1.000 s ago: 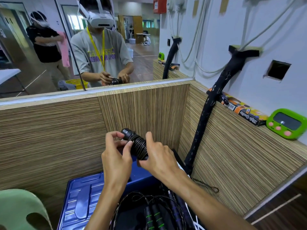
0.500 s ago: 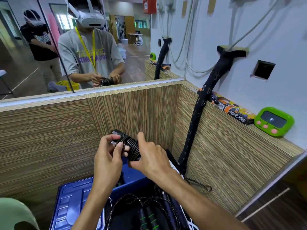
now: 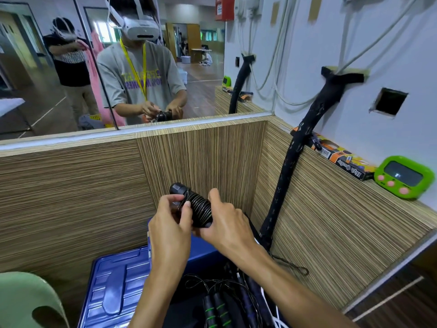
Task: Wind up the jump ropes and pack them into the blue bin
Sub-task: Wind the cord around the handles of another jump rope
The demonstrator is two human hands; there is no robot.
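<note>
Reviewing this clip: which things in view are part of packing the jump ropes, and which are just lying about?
Part of the job:
- wound jump rope, held by the left hand and right hand
- blue bin
- loose ropes in the bin
- blue lid

Lying about:
- green timer
- orange box
- black padded pole
- green chair

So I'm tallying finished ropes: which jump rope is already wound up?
The black jump rope held in both hands; the green-striped ropes in the blue bin lie loose.
</note>
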